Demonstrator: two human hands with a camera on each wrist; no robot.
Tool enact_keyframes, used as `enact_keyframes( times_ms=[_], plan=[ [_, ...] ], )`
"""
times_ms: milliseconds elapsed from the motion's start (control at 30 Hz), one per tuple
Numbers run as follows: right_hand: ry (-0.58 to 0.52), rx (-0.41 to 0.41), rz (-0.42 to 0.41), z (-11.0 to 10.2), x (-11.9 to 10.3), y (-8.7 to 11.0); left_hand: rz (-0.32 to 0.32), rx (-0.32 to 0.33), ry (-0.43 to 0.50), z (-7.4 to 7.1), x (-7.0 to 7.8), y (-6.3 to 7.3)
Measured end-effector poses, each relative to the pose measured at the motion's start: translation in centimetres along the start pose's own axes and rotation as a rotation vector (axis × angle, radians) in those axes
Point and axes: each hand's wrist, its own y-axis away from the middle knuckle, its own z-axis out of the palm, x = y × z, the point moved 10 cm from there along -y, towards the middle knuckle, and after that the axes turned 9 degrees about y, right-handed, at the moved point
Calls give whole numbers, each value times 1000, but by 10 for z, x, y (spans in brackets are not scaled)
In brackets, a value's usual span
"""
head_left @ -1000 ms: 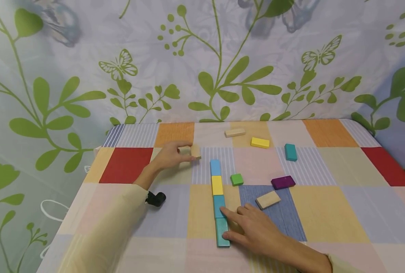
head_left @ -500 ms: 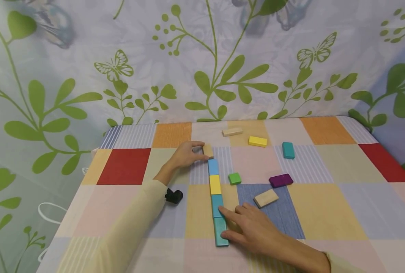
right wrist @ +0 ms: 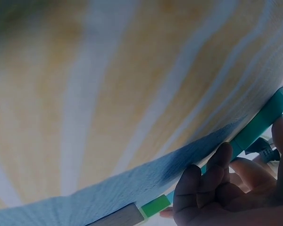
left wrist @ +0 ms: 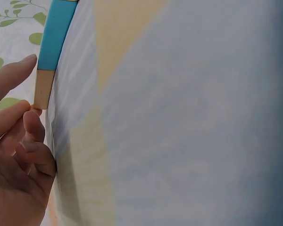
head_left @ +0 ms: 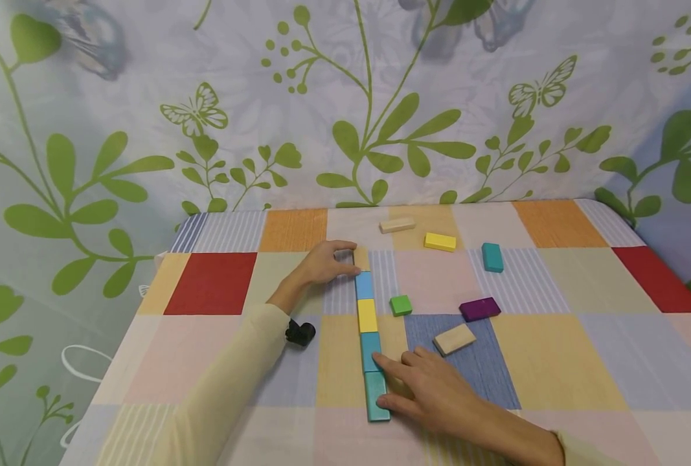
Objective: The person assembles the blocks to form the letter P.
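A straight row of blocks runs away from me in the head view: a turquoise block (head_left: 377, 400), a blue-teal block (head_left: 370, 346), a yellow block (head_left: 367, 316), a light blue block (head_left: 364, 285) and a plain wooden block (head_left: 361, 259) at the far end. My left hand (head_left: 322, 262) is beside that wooden block (left wrist: 44, 89); a fingertip touches its far end and the thumb is over the joint with the light blue block (left wrist: 55, 42). My right hand (head_left: 423, 385) rests extended index finger and thumb along the right side of the two nearest blocks.
Right of the row lie a small green block (head_left: 401, 305), a wooden block (head_left: 454, 340) and a purple block (head_left: 480, 309). Farther back are a teal block (head_left: 492, 257), a yellow block (head_left: 440, 242) and a wooden block (head_left: 397, 225). A patterned curtain (head_left: 252, 97) hangs behind the table.
My left hand has carried the wooden block rightward, lined it up against the light blue block and eased its thumb off it. My right hand stays in place beside the row.
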Motion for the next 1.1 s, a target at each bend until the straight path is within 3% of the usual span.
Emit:
enact_keyframes(
  times_ms=[267, 867, 1100],
  plan=[
    [5, 15, -4, -2, 0, 1, 20, -5, -2, 0, 6, 2],
    [-5, 16, -7, -2, -2, 1, 48, -12, -36, 2, 3, 1],
    [-21, -21, 1, 0, 0, 0, 74, -26, -66, 3, 10, 10]
  ],
)
